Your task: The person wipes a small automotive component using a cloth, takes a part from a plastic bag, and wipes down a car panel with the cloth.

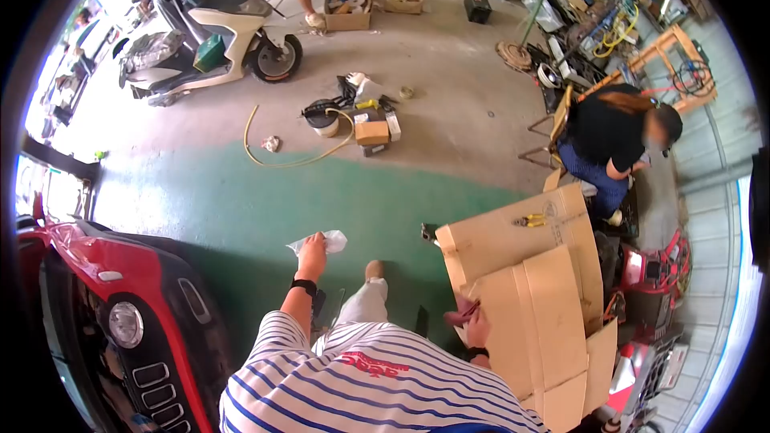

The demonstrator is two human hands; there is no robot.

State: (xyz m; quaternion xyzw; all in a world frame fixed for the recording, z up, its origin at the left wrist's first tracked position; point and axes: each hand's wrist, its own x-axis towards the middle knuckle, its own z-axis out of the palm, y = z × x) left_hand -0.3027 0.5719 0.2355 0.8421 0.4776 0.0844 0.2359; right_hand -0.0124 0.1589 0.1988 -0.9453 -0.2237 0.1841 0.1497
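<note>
My left hand (314, 256) is closed on a crumpled, whitish translucent plastic piece (335, 241), held out over the green floor. A dark band is around that wrist. Close to the edge of the flattened cardboard (525, 224), my right hand (478, 329) grips a dark red item (459, 314), too small to make out further. Yellow-handled pliers (530, 220) lie on the upper part of the cardboard.
A red and black vehicle (172, 289) stands at the left. A seated person (613, 132) is at the right, another at the top. A scooter (216, 32), boxes (372, 133) and a hose (301, 163) are ahead. Clutter lines the right wall.
</note>
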